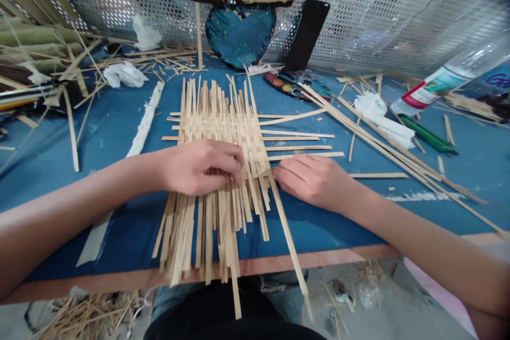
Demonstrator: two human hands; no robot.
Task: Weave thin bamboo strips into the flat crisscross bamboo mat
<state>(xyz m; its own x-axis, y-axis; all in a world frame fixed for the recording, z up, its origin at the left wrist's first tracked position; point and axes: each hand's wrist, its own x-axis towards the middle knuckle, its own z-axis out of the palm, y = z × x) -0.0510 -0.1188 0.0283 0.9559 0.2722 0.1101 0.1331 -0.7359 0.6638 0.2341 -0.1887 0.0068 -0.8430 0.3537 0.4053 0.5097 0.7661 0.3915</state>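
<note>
A flat mat of woven pale bamboo strips lies on the blue tabletop, with long loose ends fanning toward me and away. My left hand rests on the mat's near part, fingers curled over the strips and pressing them down. My right hand lies just right of the mat, its fingertips beside a long loose strip. Several single strips stick out from the mat's right side. The weave under my left palm is hidden.
A bundle of long strips lies to the right, near tissue, a green marker and a plastic bottle. A paint palette, a blue woven heart, and bamboo stalks stand beyond. A perforated screen closes the back.
</note>
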